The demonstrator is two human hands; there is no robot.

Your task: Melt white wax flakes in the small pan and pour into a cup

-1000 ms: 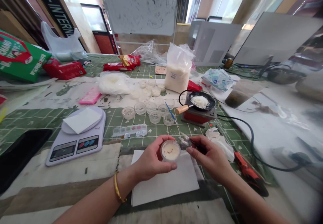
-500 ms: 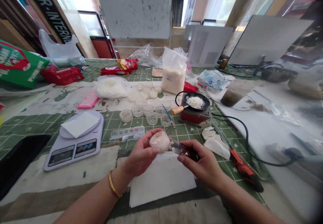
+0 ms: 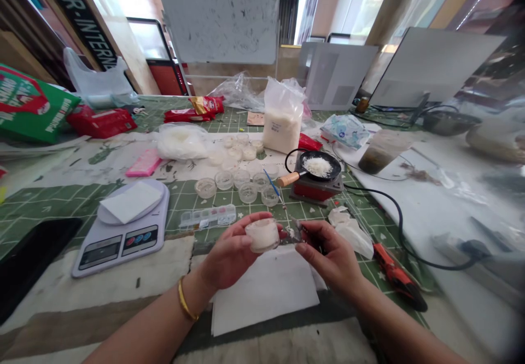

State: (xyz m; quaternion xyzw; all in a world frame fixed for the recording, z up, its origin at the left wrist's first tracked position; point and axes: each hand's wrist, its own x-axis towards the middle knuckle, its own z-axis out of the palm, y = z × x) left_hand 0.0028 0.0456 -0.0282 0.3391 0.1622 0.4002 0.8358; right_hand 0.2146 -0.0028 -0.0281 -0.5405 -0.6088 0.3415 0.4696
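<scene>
My left hand is closed round a small clear round pot filled with pale wax, tilted so its side faces me. Right beside it, my right hand pinches a small metal tool whose tip touches the pot's rim. Both hands hover over a white paper sheet at the table's near edge. Behind them stand several empty clear pots and a long clear palette of coloured bits.
A white kitchen scale with paper on it sits at the left, a black phone farther left. A small black pan of white flakes rests on a red heater, a bag of white granules behind. A red-handled tool and black cable lie right.
My left hand has turned the pot from open-side-up onto its side and lifted it slightly. My right hand has stayed close, keeping the metal tool against the pot.
</scene>
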